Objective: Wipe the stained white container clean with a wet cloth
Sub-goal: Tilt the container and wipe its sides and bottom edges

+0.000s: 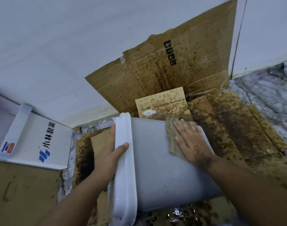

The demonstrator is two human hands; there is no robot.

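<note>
Stained cardboard [196, 66] covers the floor and leans against the white wall [58, 46] ahead of you. Your white container [155, 160] lies on its side on that cardboard, rim toward your left. Your left hand [110, 154] grips the rim (thumb over the lip, fingers hidden behind). Your right hand [191, 141] presses flat, fingers spread, on a brownish cloth [171, 136] against the container's side. A white printed box [41, 137] sits at your left.
</note>
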